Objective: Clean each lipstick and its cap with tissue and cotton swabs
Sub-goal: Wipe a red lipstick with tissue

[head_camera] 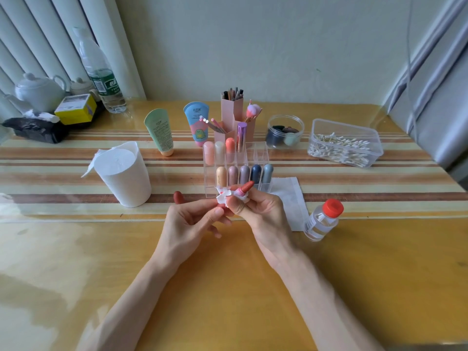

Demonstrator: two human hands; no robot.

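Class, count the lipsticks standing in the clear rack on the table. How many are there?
9. Back row: pink, cream, orange, purple. Front row: tan, mauve, lilac, navy, grey-blue. The left hand and right hand may hide more.

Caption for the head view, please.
Right hand holds an uncapped lipstick; left hand pinches stained tissue at its base.

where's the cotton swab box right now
In the head view, the clear cotton swab box sits at the far right of the table, just right of the round clear jar and beyond the red-capped bottle.
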